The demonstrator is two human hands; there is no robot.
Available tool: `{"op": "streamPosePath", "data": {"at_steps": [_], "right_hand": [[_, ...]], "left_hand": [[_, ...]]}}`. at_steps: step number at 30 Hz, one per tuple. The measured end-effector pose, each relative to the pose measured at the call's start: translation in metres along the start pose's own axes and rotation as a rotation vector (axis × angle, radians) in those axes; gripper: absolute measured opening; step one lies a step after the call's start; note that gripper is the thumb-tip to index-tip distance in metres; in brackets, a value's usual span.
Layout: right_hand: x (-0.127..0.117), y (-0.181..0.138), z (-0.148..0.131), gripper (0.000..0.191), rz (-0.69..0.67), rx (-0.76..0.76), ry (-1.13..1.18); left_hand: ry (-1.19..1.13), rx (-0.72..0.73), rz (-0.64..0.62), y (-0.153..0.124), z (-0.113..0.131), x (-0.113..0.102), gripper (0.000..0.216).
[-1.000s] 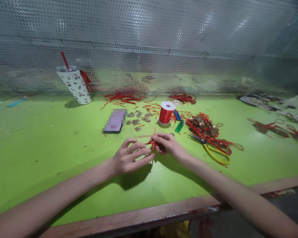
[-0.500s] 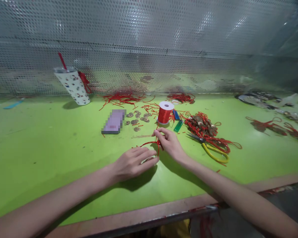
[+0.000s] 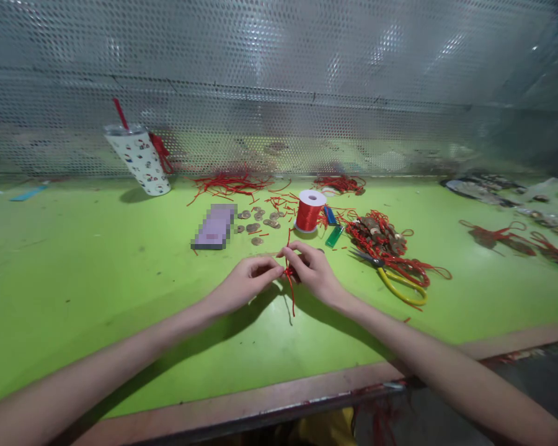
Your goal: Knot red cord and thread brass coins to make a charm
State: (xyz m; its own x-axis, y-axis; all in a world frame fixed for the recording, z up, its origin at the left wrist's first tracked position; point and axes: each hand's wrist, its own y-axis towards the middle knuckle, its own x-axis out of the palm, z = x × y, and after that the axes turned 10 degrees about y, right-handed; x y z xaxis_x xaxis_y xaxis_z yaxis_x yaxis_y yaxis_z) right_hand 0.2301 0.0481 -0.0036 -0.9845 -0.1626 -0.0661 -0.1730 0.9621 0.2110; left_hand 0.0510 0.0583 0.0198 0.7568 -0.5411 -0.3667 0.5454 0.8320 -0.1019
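We find no readable text, brand, number or sign anywhere. White paper cup with red straw (image 3: pixel 139 160) carries small printed cartoon figures only, no letters we make out. Flat lilac rectangular object (image 3: pixel 212 227) pixelated, unreadable. Red thread spool with white top (image 3: pixel 309 210) shows no label.

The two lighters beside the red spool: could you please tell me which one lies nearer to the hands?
The green lighter is nearer: it lies in front of the blue lighter, toward the right hand, while the blue one sits farther back, right beside the red spool.
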Motion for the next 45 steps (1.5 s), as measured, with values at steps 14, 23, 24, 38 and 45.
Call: {"op": "streamPosePath", "data": {"at_steps": [14,23,24,38,45], "right_hand": [[-0.008,-0.001,-0.004,0.030,-0.196,0.069,0.094],[-0.007,-0.003,-0.005,0.030,-0.155,0.046,0.042],[-0.006,-0.004,-0.005,0.029,-0.147,0.030,0.013],[-0.003,-0.003,-0.006,0.024,-0.060,-0.011,-0.096],[0.002,-0.004,-0.006,0.021,0.021,-0.059,-0.125]], "left_hand": [[-0.019,-0.060,0.120,0.006,-0.010,-0.008,0.033],[-0.025,-0.071,0.100,0.006,-0.009,-0.010,0.038],[-0.026,-0.086,0.094,0.006,-0.009,-0.010,0.037],[-0.014,-0.127,0.097,0.005,-0.012,-0.005,0.035],[0.024,-0.103,0.091,0.009,-0.018,-0.002,0.032]]}}
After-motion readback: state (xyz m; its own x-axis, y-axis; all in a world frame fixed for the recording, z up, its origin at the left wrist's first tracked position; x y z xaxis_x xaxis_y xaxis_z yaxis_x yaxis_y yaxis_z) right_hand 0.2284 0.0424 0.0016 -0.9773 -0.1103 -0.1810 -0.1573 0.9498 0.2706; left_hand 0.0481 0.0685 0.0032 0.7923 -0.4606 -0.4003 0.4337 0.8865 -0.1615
